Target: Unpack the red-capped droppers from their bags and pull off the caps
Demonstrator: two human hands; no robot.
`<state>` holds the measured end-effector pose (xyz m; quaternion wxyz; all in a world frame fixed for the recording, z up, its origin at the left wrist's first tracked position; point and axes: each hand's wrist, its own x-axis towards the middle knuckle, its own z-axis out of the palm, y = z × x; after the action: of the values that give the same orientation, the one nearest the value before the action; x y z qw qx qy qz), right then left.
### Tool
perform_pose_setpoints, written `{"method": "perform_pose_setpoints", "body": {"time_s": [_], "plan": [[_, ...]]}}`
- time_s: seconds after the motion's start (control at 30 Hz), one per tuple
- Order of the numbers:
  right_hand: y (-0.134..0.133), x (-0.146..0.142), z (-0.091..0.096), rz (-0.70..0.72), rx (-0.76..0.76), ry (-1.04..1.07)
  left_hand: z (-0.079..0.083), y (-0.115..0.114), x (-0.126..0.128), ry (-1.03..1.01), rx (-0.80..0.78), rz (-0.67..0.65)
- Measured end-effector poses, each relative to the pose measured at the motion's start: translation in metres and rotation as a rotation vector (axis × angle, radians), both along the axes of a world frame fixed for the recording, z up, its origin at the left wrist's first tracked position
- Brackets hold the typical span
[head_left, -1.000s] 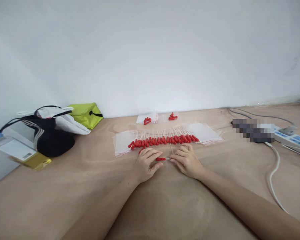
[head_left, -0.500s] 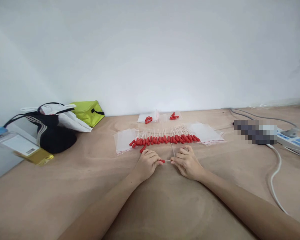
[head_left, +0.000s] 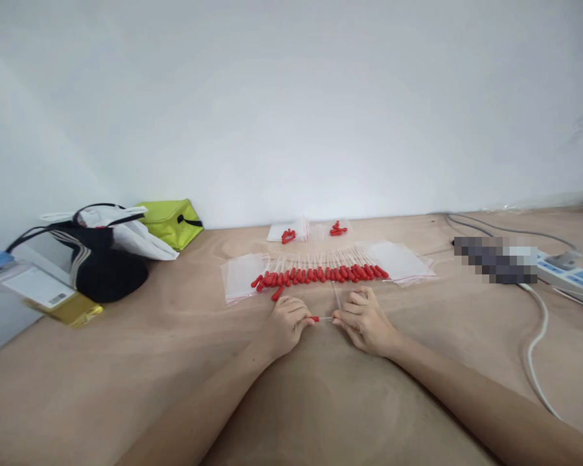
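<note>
My left hand (head_left: 287,325) pinches a red rubber bulb (head_left: 315,319), its fingers closed. From the bulb a thin clear tube (head_left: 326,319) crosses to my right hand (head_left: 366,322), whose closed fingertips grip it, so the two look like one dropper. Another thin clear stem (head_left: 337,294) slants up from the right hand's fingers towards the row beyond. That row consists of several red-bulbed droppers (head_left: 323,274) lying side by side, stems pointing away. One loose red bulb (head_left: 277,293) lies just above my left fingers.
Clear zip bags flank the row, at left (head_left: 240,277) and right (head_left: 398,260). Behind lie two small heaps of red bulbs (head_left: 288,235) on bags. Far left are a black bag (head_left: 109,275), a green bag (head_left: 170,223) and a gold packet (head_left: 72,312); right, a power strip (head_left: 571,275) and white cable (head_left: 534,343).
The whole view has shifted slightly downward in the picture. Both hands keep their hold, with hardly any difference in the bulb and tube between them.
</note>
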<state>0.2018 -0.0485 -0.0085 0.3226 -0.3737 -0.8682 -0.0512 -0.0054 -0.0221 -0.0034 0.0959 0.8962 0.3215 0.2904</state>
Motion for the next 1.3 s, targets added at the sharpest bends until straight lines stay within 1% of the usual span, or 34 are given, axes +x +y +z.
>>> {"method": "perform_pose_setpoints", "body": {"time_s": [0.13, 0.23, 0.3, 0.37, 0.47, 0.57, 0.67, 0.8, 0.97, 1.13, 1.3], "plan": [[-0.001, 0.008, -0.001, -0.011, -0.015, 0.016, -0.002, 0.004, -0.010, -0.028, 0.004, 0.030], [0.000, 0.019, -0.004, -0.089, -0.031, 0.054, -0.002, 0.008, -0.025, -0.051, 0.030, 0.113], [0.001, 0.024, -0.006, -0.134, -0.035, 0.096, -0.003, 0.008, -0.030, -0.063, 0.045, 0.126], [0.004, 0.025, -0.010, -0.179, -0.027, 0.159, -0.003, 0.008, -0.031, -0.099, 0.067, 0.141], [0.009, 0.024, -0.016, -0.265, -0.014, 0.241, -0.005, 0.009, -0.026, -0.129, 0.116, 0.230], [0.013, 0.024, -0.021, -0.307, -0.015, 0.230, -0.006, 0.012, -0.022, -0.106, 0.176, 0.301], [0.015, 0.023, -0.024, -0.312, -0.007, 0.178, -0.006, 0.017, -0.020, -0.083, 0.217, 0.336], [0.018, 0.019, -0.024, -0.281, 0.005, 0.154, -0.005, 0.022, -0.019, -0.035, 0.263, 0.332], [0.020, 0.014, -0.024, -0.268, 0.019, 0.132, -0.009, 0.027, -0.019, -0.049, 0.336, 0.258], [0.019, 0.013, -0.022, -0.264, -0.015, 0.105, -0.010, 0.025, -0.021, -0.027, 0.297, 0.225], [0.017, 0.013, -0.019, -0.225, -0.073, 0.052, -0.011, 0.019, -0.022, -0.008, 0.232, 0.181]]}}
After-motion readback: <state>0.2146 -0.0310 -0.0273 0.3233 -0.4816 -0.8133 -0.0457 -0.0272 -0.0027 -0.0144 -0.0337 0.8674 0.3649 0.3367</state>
